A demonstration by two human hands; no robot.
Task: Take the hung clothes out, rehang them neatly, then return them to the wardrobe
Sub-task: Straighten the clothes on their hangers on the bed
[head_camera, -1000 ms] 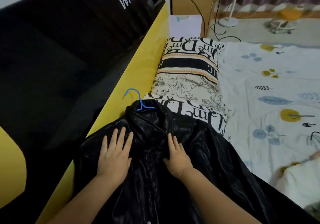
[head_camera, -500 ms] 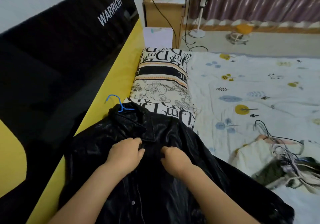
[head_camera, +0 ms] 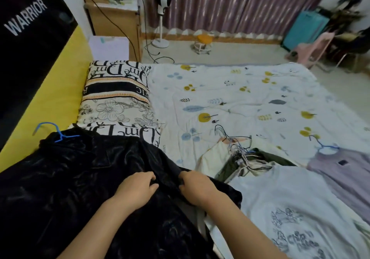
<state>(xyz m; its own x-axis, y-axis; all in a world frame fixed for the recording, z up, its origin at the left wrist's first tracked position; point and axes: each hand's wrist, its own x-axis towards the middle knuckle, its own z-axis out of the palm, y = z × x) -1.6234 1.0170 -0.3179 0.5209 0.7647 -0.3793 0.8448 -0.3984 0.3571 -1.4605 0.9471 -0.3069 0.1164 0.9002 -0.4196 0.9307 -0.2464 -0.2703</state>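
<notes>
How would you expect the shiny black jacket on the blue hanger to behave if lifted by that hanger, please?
The shiny black jacket would probably drape limply, since it creases and bunches where the left hand and right hand grip it. Its glossy surface may slide off the thin blue hanger.

Landmark: pillow (head_camera: 118,100), lying on the bed (head_camera: 250,90) against the headboard (head_camera: 50,90). Jacket (head_camera: 76,178) lies in front of the pillow, its collar overlapping the pillow's near edge; hanger (head_camera: 57,133) hook protrudes from the collar, left of the pillow. Both hands, left (head_camera: 136,188) and right (head_camera: 197,187), are on the jacket. Loose hangers (head_camera: 240,154) lie right of and nearer than the pillow; shirt (head_camera: 290,208) beyond them. Nightstand (head_camera: 114,18) stands behind the pillow.
</notes>
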